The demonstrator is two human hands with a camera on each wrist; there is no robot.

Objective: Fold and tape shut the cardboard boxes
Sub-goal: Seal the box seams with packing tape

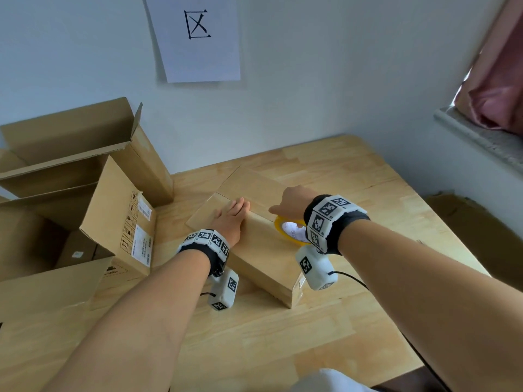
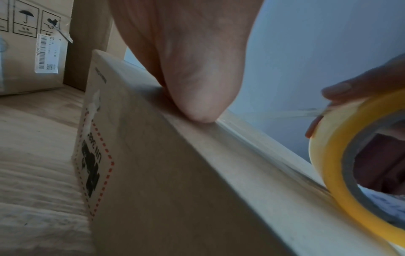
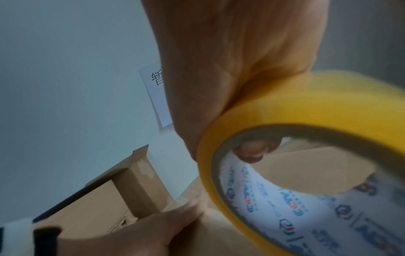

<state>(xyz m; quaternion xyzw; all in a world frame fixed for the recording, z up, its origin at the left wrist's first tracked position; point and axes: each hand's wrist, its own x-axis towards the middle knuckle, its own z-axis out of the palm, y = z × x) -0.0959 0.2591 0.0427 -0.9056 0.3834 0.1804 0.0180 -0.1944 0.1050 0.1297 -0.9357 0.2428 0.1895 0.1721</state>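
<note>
A closed brown cardboard box (image 1: 263,250) lies in the middle of the wooden table (image 1: 283,335). My left hand (image 1: 230,219) lies flat on its top with straight fingers, pressing the flaps down; the heel of that left hand (image 2: 197,97) bears on the box's top edge (image 2: 219,147). My right hand (image 1: 291,203) grips a yellow roll of tape (image 1: 291,232) standing on the box top to the right. In the right wrist view a finger hooks inside the roll of tape (image 3: 274,121), and the left hand (image 3: 142,232) shows below. The tape strip itself is hard to make out.
Large open cardboard boxes (image 1: 70,199) with flaps up stand at the table's left, one with shipping labels (image 1: 141,241). A flattened piece of cardboard (image 1: 249,182) lies behind the small box. The white wall with a paper sign (image 1: 198,38) is close behind. Cardboard (image 1: 481,236) lies beyond the right edge.
</note>
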